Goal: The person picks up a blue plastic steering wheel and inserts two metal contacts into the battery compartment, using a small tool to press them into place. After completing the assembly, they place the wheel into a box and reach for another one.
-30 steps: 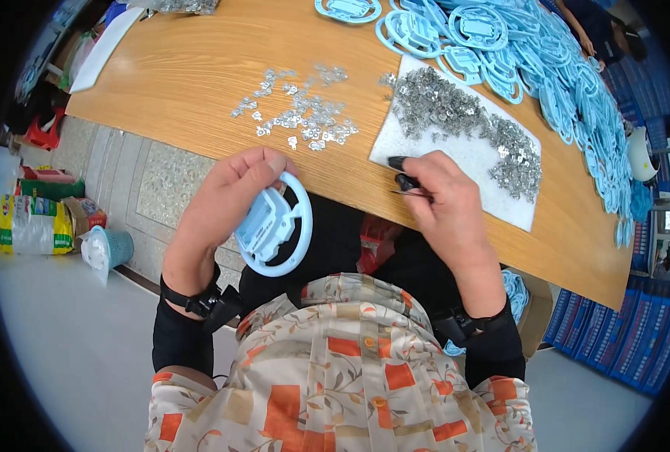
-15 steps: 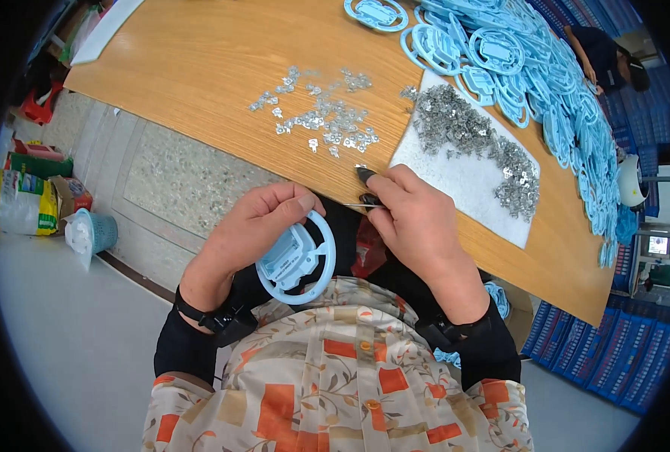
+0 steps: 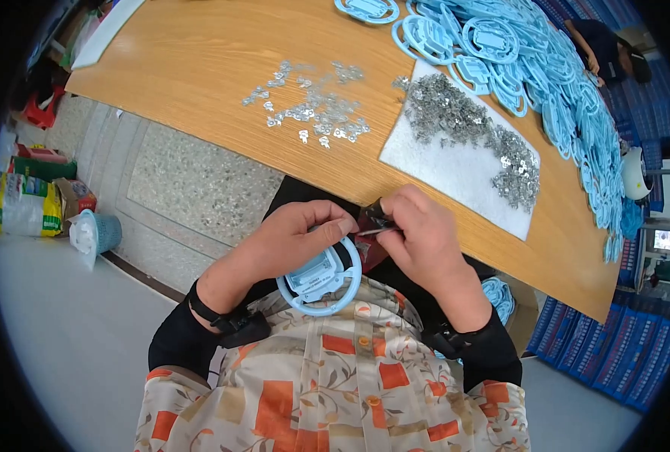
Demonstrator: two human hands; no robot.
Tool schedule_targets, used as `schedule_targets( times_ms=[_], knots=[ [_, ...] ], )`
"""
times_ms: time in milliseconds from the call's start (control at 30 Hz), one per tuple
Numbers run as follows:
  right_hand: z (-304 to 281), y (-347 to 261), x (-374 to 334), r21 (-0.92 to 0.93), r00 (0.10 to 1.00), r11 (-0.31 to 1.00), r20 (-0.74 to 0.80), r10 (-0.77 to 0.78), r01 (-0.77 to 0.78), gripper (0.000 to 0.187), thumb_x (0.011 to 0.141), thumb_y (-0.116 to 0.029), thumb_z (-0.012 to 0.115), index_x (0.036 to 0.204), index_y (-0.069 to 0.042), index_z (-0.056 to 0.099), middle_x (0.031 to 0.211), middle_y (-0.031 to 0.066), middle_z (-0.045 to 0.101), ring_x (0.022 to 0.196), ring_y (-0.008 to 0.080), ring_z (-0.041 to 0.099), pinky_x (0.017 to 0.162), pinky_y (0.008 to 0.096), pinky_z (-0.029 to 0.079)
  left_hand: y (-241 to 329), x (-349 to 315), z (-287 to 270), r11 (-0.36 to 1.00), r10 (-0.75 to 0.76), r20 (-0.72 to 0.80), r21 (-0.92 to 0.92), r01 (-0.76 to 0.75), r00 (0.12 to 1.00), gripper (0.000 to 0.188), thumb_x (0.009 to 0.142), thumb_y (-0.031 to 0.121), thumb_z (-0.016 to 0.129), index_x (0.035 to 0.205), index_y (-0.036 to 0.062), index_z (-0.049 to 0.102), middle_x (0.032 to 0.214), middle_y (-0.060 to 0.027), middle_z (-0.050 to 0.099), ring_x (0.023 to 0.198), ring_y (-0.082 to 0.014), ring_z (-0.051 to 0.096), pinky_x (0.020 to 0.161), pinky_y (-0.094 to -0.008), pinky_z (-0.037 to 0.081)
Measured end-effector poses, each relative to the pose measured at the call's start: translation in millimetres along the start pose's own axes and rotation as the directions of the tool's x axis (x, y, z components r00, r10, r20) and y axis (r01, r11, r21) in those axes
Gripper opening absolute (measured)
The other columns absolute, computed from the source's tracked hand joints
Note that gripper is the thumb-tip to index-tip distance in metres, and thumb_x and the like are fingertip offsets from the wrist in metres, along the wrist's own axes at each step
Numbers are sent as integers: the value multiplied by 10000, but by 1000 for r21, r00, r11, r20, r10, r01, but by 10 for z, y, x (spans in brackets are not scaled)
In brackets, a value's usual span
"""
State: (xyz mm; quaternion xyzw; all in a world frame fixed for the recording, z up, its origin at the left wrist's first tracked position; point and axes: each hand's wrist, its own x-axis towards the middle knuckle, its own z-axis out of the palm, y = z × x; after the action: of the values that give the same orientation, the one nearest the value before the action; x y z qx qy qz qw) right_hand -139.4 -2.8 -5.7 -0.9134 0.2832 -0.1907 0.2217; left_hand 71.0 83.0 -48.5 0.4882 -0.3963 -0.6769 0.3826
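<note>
My left hand point(image 3: 293, 239) grips the rim of a light blue plastic toy steering wheel point(image 3: 321, 280) in front of my shirt, just off the table's near edge. Its thumb and fingertips pinch together at the far side of the rim. Close by, my right hand point(image 3: 425, 237) is closed on a dark tool point(image 3: 374, 220) with a thin metal tip. That tip points at my left fingertips; whether it touches the wheel I cannot tell. Small metal clips point(image 3: 316, 113) lie scattered on the wooden table point(image 3: 192, 53) beyond my hands.
A white foam sheet point(image 3: 418, 154) carries a heap of metal clips point(image 3: 455, 113). Behind it a large pile of blue steering wheels point(image 3: 553, 105) covers the table's right side. Another person point(image 3: 602, 53) bends at the far right. A blue bin point(image 3: 105, 232) stands on the floor at left.
Both hands have shifted slightly right and toward me, and the steering wheel has moved with the left. The tool's tip is now nearer my left fingertips and below the table edge.
</note>
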Motion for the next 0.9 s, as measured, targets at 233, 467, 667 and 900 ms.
schedule_targets(
  times_ms=[233,467,667,900],
  knots=[
    [-143,168,-36,27,980,984,-88,176,-174,237,750,-27,687,968,-49,596,893,115,591,748,336,630,629,396,509,204,23,-13,888,81,-115,460,-19,990,182,985,143,580,1003,5,699,893,-56,705,841,-97,629,776,-269,510],
    [-263,233,18,163,954,964,-186,237,-208,237,781,5,635,1016,-29,626,869,144,626,785,320,661,674,357,517,173,-139,-283,935,9,-166,352,51,986,243,1000,186,535,1030,12,701,877,-38,696,824,-107,627,772,-281,508],
    [-155,168,301,168,970,970,-135,200,-176,296,823,-46,652,1117,-39,625,983,164,651,869,362,655,732,390,529,90,-156,-326,974,2,-154,223,33,988,239,1005,169,507,1011,15,691,871,-22,687,817,-87,615,768,-265,507],
    [170,-185,648,-110,999,992,-3,53,-53,289,772,-100,715,1052,-82,642,973,68,615,904,296,643,716,412,544,40,-210,-368,984,9,-98,177,8,995,208,1002,143,509,981,19,675,863,0,663,808,-63,593,751,-245,495]
  ],
)
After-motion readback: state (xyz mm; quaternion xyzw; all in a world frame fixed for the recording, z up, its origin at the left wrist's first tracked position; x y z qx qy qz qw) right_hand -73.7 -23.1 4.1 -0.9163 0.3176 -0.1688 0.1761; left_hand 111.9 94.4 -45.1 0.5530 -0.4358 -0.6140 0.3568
